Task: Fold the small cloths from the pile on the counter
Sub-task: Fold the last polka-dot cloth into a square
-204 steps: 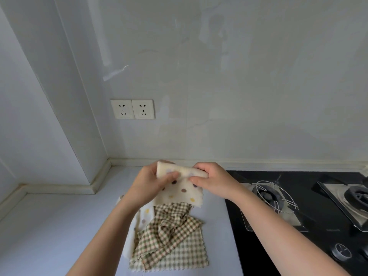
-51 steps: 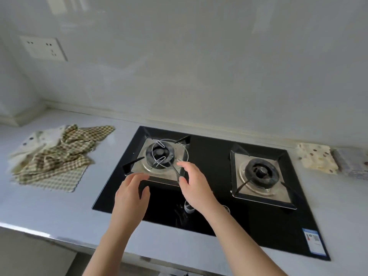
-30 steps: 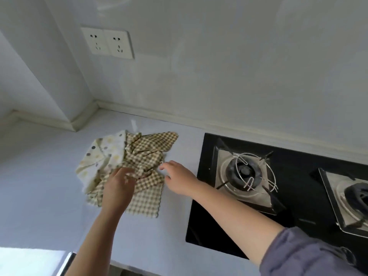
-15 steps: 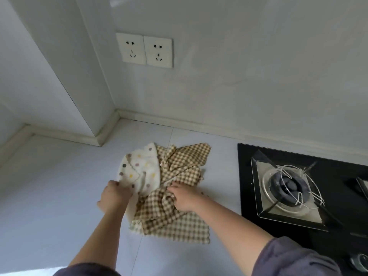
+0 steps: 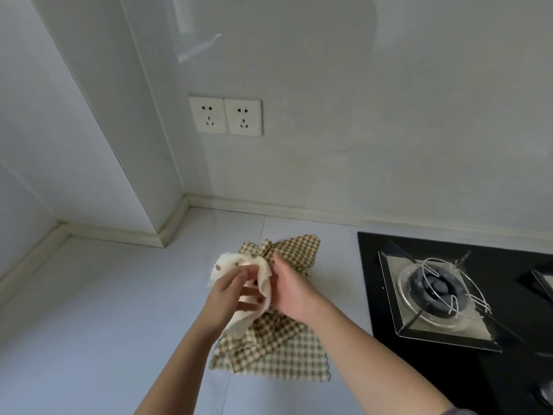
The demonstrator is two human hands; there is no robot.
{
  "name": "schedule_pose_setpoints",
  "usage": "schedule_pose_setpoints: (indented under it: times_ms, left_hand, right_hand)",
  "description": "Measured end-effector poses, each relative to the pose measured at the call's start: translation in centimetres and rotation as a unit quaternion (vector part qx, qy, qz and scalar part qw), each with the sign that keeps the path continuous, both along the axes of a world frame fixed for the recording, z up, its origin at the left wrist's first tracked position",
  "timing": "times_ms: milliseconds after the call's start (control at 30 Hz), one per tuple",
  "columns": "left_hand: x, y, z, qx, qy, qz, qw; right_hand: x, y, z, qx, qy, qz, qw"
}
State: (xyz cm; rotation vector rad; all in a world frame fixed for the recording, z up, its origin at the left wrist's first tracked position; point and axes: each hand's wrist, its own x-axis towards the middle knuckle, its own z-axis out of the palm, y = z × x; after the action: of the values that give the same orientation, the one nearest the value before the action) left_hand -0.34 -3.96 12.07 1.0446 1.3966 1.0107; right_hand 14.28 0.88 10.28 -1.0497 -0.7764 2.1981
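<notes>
A cream cloth with coloured dots (image 5: pixel 239 262) hangs crumpled a little above the counter. My left hand (image 5: pixel 230 295) grips it, fingers curled into the fabric. My right hand (image 5: pixel 290 289) is against the cloth's right edge; its fingertips are hidden behind the fabric. Under both hands lies the pile of brown-and-cream checked cloths (image 5: pixel 278 348), rumpled, on the pale counter (image 5: pixel 104 310).
A black gas hob (image 5: pixel 449 295) with a burner and wire pan support (image 5: pixel 440 286) lies right of the pile. A double wall socket (image 5: pixel 225 115) sits above. The wall corner and a boxed column stand at the back left.
The dotted cloth has been lifted off the pile by my left hand. My right hand has left the checked cloth and come up to the dotted one. The view tilted up.
</notes>
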Motion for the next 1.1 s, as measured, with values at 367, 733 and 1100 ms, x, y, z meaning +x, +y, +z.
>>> schedule_pose_setpoints:
  times_ms: [367,733,1100]
  left_hand:
    - [1.6,-2.0,0.1,0.052,0.135,-0.008,0.989]
    - [2.6,-2.4,-0.5,0.059,0.207,0.018,0.976]
    - [1.4,-1.5,-0.8,-0.164,-0.077,-0.151,0.972]
  right_hand:
    - [3.4,-3.0,1.6,0.027,-0.054,-0.089,0.994]
    - [3.8,-4.4,3.1,0.088,-0.137,-0.076,0.984]
    - [6.4,-3.4,8.3,0.019,-0.037,-0.124,0.991]
